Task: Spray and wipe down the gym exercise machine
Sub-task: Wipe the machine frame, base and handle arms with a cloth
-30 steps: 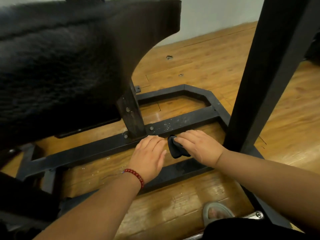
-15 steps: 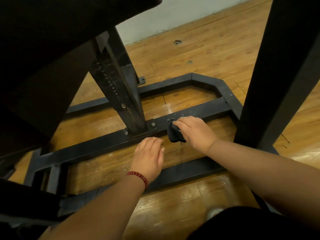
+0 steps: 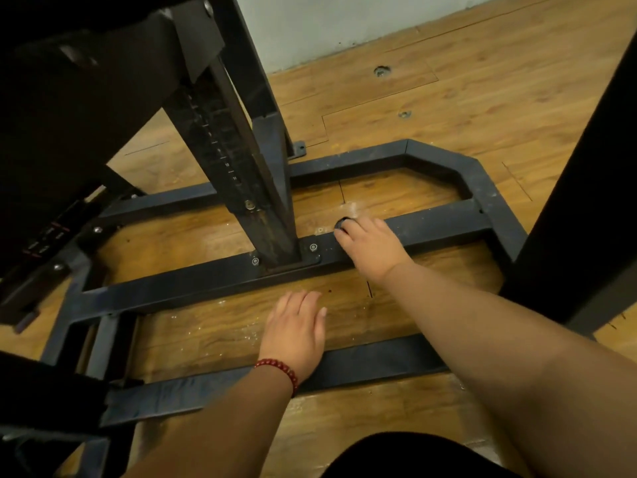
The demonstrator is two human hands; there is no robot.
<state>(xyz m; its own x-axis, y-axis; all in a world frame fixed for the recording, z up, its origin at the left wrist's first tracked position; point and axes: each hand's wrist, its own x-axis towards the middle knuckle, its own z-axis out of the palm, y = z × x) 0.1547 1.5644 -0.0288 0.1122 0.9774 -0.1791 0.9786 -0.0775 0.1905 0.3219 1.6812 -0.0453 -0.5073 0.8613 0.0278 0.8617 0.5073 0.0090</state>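
cloth (image 3: 342, 223), mostly hidden in gripping right hand (image 3: 370, 246), moved onto crossbar (image 3: 444, 224); left hand (image 3: 296, 334) flat.

right hand (image 3: 370, 248) over cloth (image 3: 342, 223) on crossbar (image 3: 444, 224), right of post (image 3: 269, 229) | left hand (image 3: 296, 334) on floor (image 3: 206, 332) before crossbar

Dim warm light, soft wide-angle edges

Open floor (image 3: 220, 326) between crossbars (image 3: 437, 222) — upright post (image 3: 265, 208) left, thick column (image 3: 593, 188) right.
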